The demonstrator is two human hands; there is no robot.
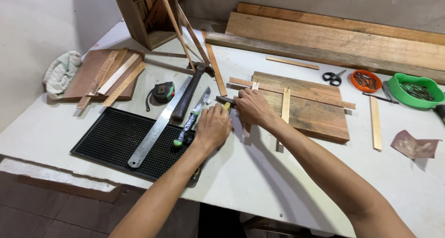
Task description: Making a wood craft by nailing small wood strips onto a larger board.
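The wooden board (310, 106) is lying at three o'clock from both hands, thin slats (285, 104) crossing it. The right hand (252, 107) is pressing down, fingers together, on a slat end at the board's left edge. The left hand (212, 126) is closing around a yellow-handled tool (226, 103) pointing toward twelve o'clock. Judging by this, steadying the slat firmly while guiding the tool slowly should be keeping the work accurate.

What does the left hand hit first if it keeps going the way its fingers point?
Likely the small yellow-handled tool that the left hand already touches, and just past it the right hand; depth between them is unclear.
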